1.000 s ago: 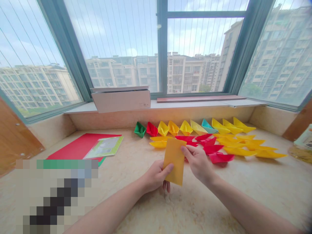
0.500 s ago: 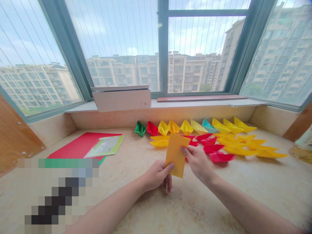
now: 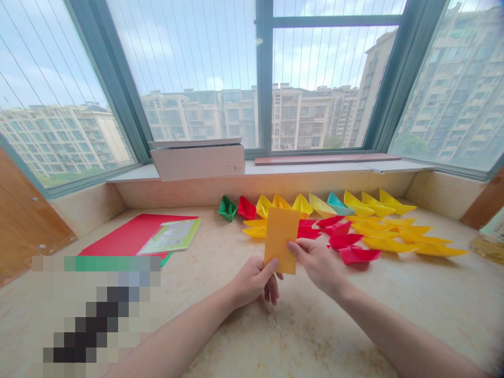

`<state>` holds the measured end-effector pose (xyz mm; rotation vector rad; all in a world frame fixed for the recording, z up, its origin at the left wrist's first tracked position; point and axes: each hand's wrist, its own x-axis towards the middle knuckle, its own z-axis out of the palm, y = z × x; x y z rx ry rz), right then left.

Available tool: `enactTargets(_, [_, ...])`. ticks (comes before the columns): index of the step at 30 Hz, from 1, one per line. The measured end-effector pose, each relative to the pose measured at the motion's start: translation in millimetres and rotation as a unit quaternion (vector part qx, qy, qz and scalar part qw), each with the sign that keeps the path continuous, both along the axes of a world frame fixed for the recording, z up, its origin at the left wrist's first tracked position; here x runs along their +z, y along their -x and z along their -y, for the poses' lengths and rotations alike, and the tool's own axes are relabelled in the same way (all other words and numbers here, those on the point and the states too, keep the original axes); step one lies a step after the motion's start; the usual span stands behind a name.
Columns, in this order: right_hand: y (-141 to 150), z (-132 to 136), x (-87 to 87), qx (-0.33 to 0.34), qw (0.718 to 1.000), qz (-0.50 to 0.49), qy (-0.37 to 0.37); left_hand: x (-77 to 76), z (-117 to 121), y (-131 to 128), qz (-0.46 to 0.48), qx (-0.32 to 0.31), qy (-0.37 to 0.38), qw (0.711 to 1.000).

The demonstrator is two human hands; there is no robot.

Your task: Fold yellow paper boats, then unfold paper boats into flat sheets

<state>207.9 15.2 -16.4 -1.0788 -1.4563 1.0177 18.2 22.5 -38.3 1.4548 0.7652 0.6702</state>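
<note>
Two bare hands hold a rectangle of orange-yellow paper [image 3: 281, 240] upright in the air above a marble-patterned window ledge [image 3: 354, 320], seen here on my head-camera feed. The left hand [image 3: 252, 283] grips the sheet's lower left corner, thumb on the near face and fingers curled behind it, while the right hand [image 3: 318, 265] pinches its right edge between thumb and fingers. Neither hand is open. The sheet stands on the near side of a fleet of folded paper boats, screening part of them from my view. In the far row, a green paper boat [image 3: 227, 208] and a red paper boat [image 3: 247, 208] lead through yellow boats to a teal paper boat [image 3: 338, 202] and more yellow ones at right. Flatter yellow boats [image 3: 388, 244] and red boats [image 3: 350, 248] lie closest to the right hand. To the left lie a red paper sheet [image 3: 118, 239] and a green-printed booklet [image 3: 171, 236]. A cardboard box [image 3: 197, 163] sits on the sill, and a pixelated object [image 3: 94, 315] blurs the near left.
</note>
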Motion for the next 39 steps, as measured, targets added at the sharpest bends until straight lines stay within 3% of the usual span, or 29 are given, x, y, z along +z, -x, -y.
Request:
enactTargets(7, [9,5,2.3,0.089,0.995,-0.032,0.016,3.2,-1,-1,0.043,0.051,-0.006,0.998])
enactTargets(15, [6,6,5.2,0.07,0.997,-0.001,0.021,7.4,-1,1,0.045,0.093,-0.045,0.994])
enactTargets(22, [7,7,1.7,0.097,0.995,0.014,0.03,6.1,-4,1,0.051,0.117,-0.07,0.989])
enactTargets(26, [2,6,6.7,0.101,0.994,0.008,0.044,9.3,-2,3,0.104,0.131,-0.065,0.984])
enactTargets(34, [-1,6,8.4,0.165,0.984,0.017,0.06,11.1,0,4,0.12,0.161,-0.074,0.977])
enactTargets(39, [1,7,7.1,0.166,0.984,0.012,0.056,10.8,0,3,0.137,0.144,-0.08,0.977])
